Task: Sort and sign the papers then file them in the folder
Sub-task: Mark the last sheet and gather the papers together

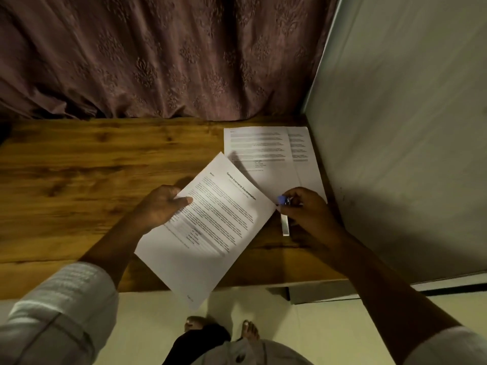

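Observation:
My left hand [163, 206] grips a printed sheet [210, 227] by its left edge, thumb on top. The sheet is headed "Sample Internship Documentation" and hangs tilted over the wooden table's [79, 180] front edge. My right hand [303, 209] holds a pen [285, 222] with a blue cap and a clear barrel, just right of the sheet's corner. Two more printed sheets [271, 154] lie overlapped flat at the table's back right, partly under my right hand. No folder is in view.
A dark patterned curtain [158, 61] hangs behind the table. A pale wall [408, 127] closes the right side. The floor [329, 333] and my feet [221, 327] show below the table's front edge.

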